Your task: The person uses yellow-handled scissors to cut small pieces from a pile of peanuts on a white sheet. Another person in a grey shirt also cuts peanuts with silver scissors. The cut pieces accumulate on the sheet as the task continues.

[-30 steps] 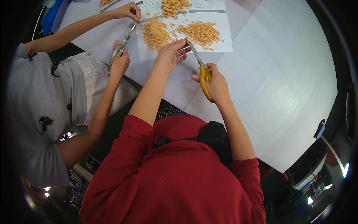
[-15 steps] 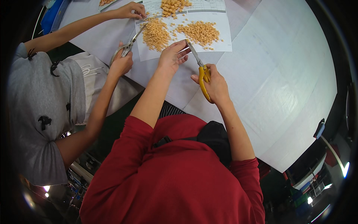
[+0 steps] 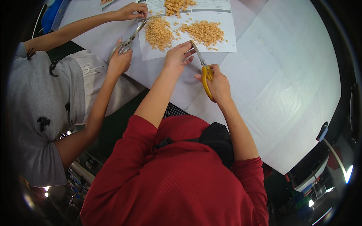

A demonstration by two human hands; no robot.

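Observation:
My left hand [image 3: 178, 55] is closed, thumb and forefinger pinching a small orange-tan piece [image 3: 192, 41]. Yellow-handled scissors [image 3: 205, 77] are gripped in my right hand [image 3: 220, 84], their blade tips right at that piece. Just beyond my hands, a heap of small orange-tan bits [image 3: 203, 32] lies on a printed white sheet [image 3: 225, 46]. To its left sits a second heap of similar bits [image 3: 158, 34]. Larger orange cubes [image 3: 177, 6] are piled farther back on the sheet.
On my left a person in a grey top [image 3: 49, 101] works close by, holding metal scissors [image 3: 128, 43] beside the left heap. The white-covered table [image 3: 283, 83] stretches to my right. A blue container [image 3: 52, 17] stands at the far left.
Both my hands have stayed close together, with the piece and the scissor tips shifting slightly right. The other person's metal scissors have moved a little to the left.

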